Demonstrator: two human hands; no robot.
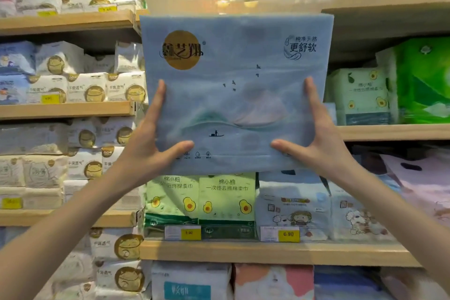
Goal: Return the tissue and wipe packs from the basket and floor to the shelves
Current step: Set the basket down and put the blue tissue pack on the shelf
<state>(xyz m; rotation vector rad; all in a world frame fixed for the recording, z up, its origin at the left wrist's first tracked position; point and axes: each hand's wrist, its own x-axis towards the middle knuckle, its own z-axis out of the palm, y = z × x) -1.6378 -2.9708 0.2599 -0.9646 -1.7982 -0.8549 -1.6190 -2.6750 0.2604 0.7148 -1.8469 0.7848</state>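
A large pale-blue tissue pack (233, 85) with a gold round logo and a small boat print is held up in front of the shelves. My left hand (151, 139) grips its lower left edge, thumb across the front. My right hand (314, 139) grips the lower right edge the same way. The pack covers the middle shelf bay behind it, so what lies there is hidden. The basket and the floor are out of view.
Wooden shelves (267, 252) run across the view, stocked with packs. Green avocado-print packs (199, 202) and a blue cartoon pack (292, 207) stand just below the held pack. White gold-logo packs (92, 90) fill the left bays. A bright green pack (423, 80) sits at the right.
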